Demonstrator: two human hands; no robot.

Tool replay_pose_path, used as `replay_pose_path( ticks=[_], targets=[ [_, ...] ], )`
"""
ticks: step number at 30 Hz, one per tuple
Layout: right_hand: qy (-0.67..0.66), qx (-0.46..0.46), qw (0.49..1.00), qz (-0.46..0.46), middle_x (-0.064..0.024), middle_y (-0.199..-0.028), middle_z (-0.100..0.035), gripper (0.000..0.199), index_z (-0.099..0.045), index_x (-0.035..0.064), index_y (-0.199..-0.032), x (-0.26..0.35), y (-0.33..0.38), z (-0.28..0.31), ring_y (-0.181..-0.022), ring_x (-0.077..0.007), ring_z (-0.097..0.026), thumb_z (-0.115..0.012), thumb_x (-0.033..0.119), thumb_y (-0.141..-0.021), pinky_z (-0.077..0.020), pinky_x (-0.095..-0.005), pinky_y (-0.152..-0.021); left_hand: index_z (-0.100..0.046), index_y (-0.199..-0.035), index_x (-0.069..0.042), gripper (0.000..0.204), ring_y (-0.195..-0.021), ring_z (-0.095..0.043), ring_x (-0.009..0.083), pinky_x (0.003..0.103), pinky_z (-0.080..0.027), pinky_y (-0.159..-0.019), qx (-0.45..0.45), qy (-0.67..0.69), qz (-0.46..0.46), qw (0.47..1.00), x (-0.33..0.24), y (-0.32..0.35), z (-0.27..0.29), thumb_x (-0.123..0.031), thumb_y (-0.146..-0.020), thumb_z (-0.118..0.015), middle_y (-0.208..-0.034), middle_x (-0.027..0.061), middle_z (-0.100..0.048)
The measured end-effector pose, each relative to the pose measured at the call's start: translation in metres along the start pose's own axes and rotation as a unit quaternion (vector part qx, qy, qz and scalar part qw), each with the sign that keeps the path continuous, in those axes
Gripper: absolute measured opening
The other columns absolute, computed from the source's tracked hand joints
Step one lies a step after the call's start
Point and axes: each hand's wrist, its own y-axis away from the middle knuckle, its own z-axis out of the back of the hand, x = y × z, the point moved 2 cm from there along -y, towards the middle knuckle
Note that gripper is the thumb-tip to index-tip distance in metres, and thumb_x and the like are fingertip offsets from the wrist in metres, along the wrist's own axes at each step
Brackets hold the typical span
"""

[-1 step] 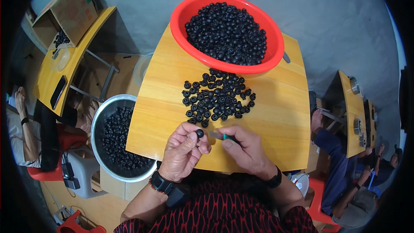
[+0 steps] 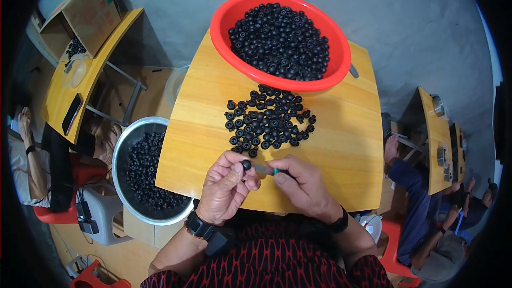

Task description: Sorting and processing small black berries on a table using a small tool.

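Between thumb and fingers, my left hand (image 2: 229,184) pinches a small round black part (image 2: 246,165) over the near side of the wooden table. My right hand (image 2: 301,184) is closed on a small knife (image 2: 263,169) with a short grey blade and a dark, green-tipped handle. The blade points left, its tip at the black part; whether it touches or cuts in I cannot tell. Just beyond my hands lies a loose pile of similar black parts (image 2: 269,120), several showing a hollow ring end.
A red basin (image 2: 341,64) full of black parts stands at the table's (image 2: 341,144) far side. A metal basin (image 2: 121,181) of them sits lower left. A carton (image 2: 93,18) and a phone (image 2: 72,113) rest on the left table; people sit at both sides.
The knife blade has shifted slightly left, closing the small gap to the black part. My left hand has barely moved.
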Motion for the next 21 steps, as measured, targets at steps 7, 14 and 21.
replay_pose_path(
  ticks=[7, 14, 21],
  targets=[
    [0.035, 0.007, 0.999, 0.015, -0.0139, -0.084, -0.059, 0.022, -0.063, -0.0010, -0.113, 0.0045, 0.0004, -0.0014, -0.074, -0.0277, -0.060, -0.065, 0.010, -0.094, -0.0475, -0.0341, -0.065, -0.059, -0.111, -0.006, 0.017, -0.077, -0.061, 0.0174, 0.034, -0.048, -0.072, -0.001, 0.007, 0.000, 1.000, 0.0006, -0.0012, 0.0014, -0.016, -0.099, -0.060, -0.099, 0.0090, -0.067],
    [0.060, 0.006, 0.998, 0.028, -0.0134, -0.083, -0.058, 0.023, -0.063, -0.0003, -0.113, 0.0032, -0.0001, -0.0019, -0.072, -0.0276, -0.059, -0.066, 0.009, -0.093, -0.0481, -0.0348, -0.063, -0.058, -0.110, -0.004, 0.016, -0.075, -0.061, 0.0173, 0.034, -0.048, -0.072, -0.029, -0.024, 0.001, 0.999, -0.0006, -0.0009, -0.0029, -0.016, -0.099, -0.060, -0.091, 0.0076, -0.065],
    [0.067, 0.006, 0.997, 0.031, -0.0133, -0.083, -0.058, 0.023, -0.064, -0.0007, -0.113, 0.0031, 0.0001, -0.0028, -0.071, -0.0278, -0.058, -0.067, 0.009, -0.092, -0.0477, -0.0356, -0.062, -0.059, -0.110, -0.004, 0.016, -0.074, -0.060, 0.0170, 0.033, -0.048, -0.072, -0.026, -0.023, 0.000, 0.999, -0.0013, -0.0014, -0.0020, -0.016, -0.099, -0.059, -0.086, 0.0073, -0.065]
  ],
)
